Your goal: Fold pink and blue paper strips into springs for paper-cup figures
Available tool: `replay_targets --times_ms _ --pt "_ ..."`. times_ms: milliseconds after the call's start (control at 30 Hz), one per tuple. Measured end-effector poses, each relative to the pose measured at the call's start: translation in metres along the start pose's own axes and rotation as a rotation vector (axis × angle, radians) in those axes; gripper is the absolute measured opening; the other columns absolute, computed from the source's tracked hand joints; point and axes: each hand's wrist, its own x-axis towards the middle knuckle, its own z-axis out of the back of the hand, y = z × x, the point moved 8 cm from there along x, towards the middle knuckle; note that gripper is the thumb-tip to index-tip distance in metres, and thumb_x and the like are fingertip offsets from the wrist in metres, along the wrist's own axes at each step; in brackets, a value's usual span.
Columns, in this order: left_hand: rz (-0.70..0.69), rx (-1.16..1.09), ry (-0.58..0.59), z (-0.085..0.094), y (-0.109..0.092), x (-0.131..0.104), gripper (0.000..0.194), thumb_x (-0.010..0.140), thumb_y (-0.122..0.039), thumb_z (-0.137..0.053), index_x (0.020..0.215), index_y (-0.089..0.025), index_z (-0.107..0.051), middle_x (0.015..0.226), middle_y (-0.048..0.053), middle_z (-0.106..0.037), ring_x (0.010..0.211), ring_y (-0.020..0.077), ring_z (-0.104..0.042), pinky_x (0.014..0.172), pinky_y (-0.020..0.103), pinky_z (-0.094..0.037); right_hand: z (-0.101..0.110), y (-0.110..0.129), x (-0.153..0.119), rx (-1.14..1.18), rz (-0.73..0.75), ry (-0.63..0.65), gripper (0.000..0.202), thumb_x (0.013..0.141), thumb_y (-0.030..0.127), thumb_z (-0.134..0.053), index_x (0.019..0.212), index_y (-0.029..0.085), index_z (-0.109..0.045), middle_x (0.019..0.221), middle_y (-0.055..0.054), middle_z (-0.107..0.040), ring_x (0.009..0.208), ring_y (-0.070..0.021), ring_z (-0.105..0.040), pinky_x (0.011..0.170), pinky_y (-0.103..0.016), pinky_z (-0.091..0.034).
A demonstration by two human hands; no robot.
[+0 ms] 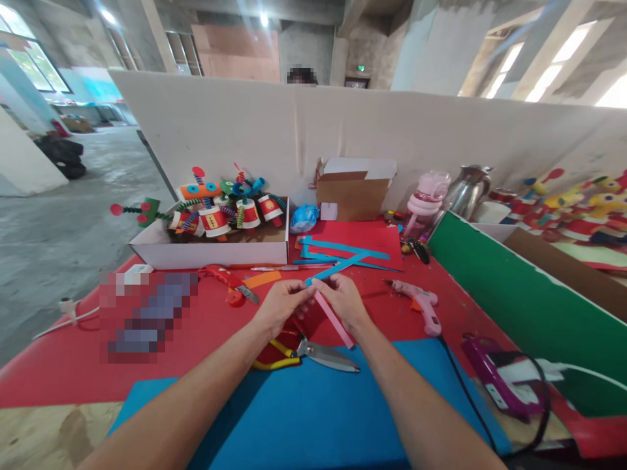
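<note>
1. Pinched at its near end by the left hand (283,303) is a blue strip (337,269); the fingertips are closed together on it. A pink strip (336,320) is gripped at its upper end by the right hand (347,303), also closed. The exact overlap is hidden by the fingers.

2. The two ends are brought together at an angle, probably so that the join can be steadied from both sides while the lengths are left free.

3. Both strips are held above the middle of the table (73,365), beyond the far edge of the blue sheet (318,418).

4. That edge is overlapped by the shears (328,356), their yellow handles turned left, perhaps for easy reach.

5. To the right, the glue gun (424,305) is laid with its nozzle towards the hands, apparently for quick pickup.

6. To the left, a cutter (230,284) is set down.

7. Near the table's far left corner, cup figures (214,222) are gathered in a white box (210,256), whose walls presumably keep them contained.
</note>
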Motion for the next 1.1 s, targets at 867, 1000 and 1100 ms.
replay_targets --times_ms 867,1000,1100 --pt "-0.007 0.135 0.057 -0.001 -0.007 -0.002 0.037 0.059 -0.048 -0.075 0.063 -0.015 -0.059 0.053 -0.002 -0.056 0.046 0.0082 -0.049 0.039 0.018 -0.039 0.004 -0.001 0.001 -0.073 -0.035 0.003 0.022 0.067 0.039 -0.066 0.068 0.017 -0.071 0.069 -0.003 -0.071 0.067 -0.018 -0.062 0.065 -0.029 -0.046" --pt "-0.049 0.089 0.015 0.01 -0.014 0.001 0.032 0.061 -0.039 -0.076 0.082 -0.016 -0.068 0.067 0.001 -0.065 0.055 0.0097 -0.055 0.051 0.021 -0.046 0.008 0.003 0.002 -0.139 0.006 0.013 0.023 0.07 0.037 -0.064 0.074 0.016 -0.072 0.072 -0.004 -0.072 0.067 -0.0182 -0.063 0.065 -0.03 -0.047" --pt "-0.093 0.08 -0.025 0.017 -0.016 0.005 0.028 0.06 -0.033 -0.076 0.081 -0.015 -0.072 0.068 0.002 -0.068 0.058 0.01 -0.056 0.059 0.022 -0.046 0.006 0.005 0.001 -0.207 0.036 0.049 0.021 0.072 0.035 -0.063 0.075 0.016 -0.072 0.076 -0.004 -0.073 0.07 -0.0195 -0.064 0.066 -0.03 -0.047"
